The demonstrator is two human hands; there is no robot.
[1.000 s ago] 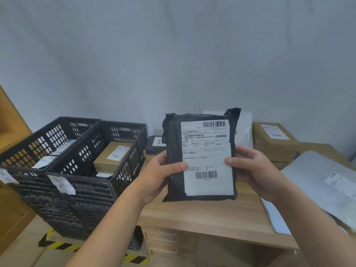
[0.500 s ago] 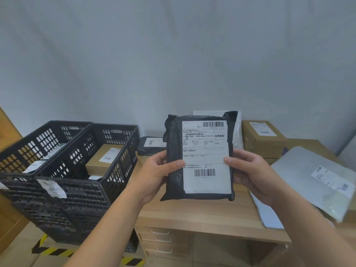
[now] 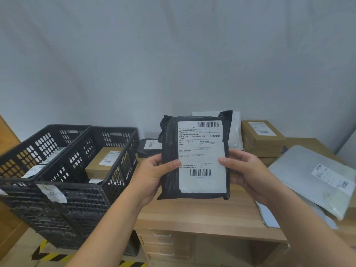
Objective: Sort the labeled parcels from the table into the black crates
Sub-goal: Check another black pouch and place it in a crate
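Desk (image 3: pixel 192 214) wood w/ drawers (image 3: pixel 165 241); wall (image 3: pixel 173 54) grey.

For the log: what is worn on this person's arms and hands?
Nothing visible. The left hand and right hand are bare: no gloves, rings or watch. The left forearm and right forearm are uncovered down to the frame's edge, with no sleeve in view.

Wooden table (image 3: pixel 192 214) carries black pouch (image 3: pixel 148 147), brown boxes (image 3: pixel 263 139), grey mailer (image 3: pixel 308 180).

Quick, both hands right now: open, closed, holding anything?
Left hand: grips the left edge of the black plastic mailer parcel with the white label.
Right hand: grips the same parcel's right edge.
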